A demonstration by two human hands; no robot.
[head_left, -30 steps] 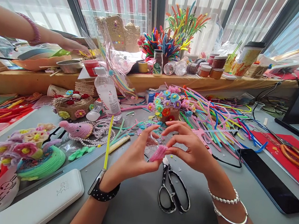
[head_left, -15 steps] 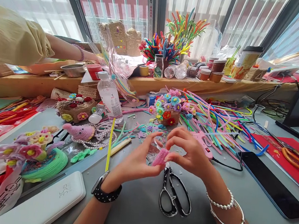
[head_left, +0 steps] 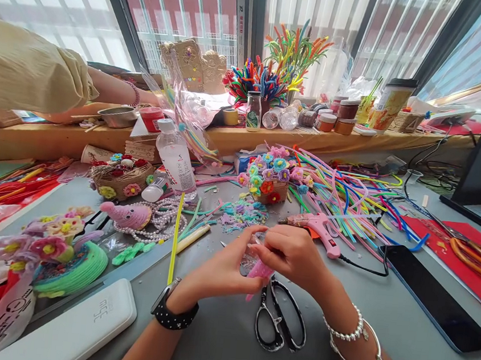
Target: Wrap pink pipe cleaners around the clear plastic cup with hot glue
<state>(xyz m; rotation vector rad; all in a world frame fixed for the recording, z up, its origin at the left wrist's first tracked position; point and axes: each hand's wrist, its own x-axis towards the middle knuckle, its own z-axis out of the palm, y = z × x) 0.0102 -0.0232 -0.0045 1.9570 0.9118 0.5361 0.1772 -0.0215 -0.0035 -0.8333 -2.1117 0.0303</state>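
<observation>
Between the fingers and thumb of my left hand [head_left: 225,264] is a small pink fuzzy piece [head_left: 260,270], with something clear and shiny, like thin plastic, beside it. My right hand [head_left: 296,256] is closed over the top of it, fingers curled and thumb close against the pink piece. Its fingertips hide what they pinch. Black-handled scissors [head_left: 281,319] lie just below both hands, blades partly covered. Behind my right hand rests a pink glue gun [head_left: 323,230]. A pile of small pastel scraps [head_left: 243,213] lies beyond my fingers.
A flower-covered basket [head_left: 271,192] and loose pipe cleaners [head_left: 342,193] stretch along the back. On the left are a water bottle [head_left: 176,159], a pink crocheted figure [head_left: 127,214] and a white power bank [head_left: 79,323]. A phone [head_left: 438,298] lies right. Another person's sleeve [head_left: 32,69] reaches in.
My right hand has closed and moved in over the pink piece, which is now more upright and lower. The glue gun shows more. The other person's arm has shifted slightly right.
</observation>
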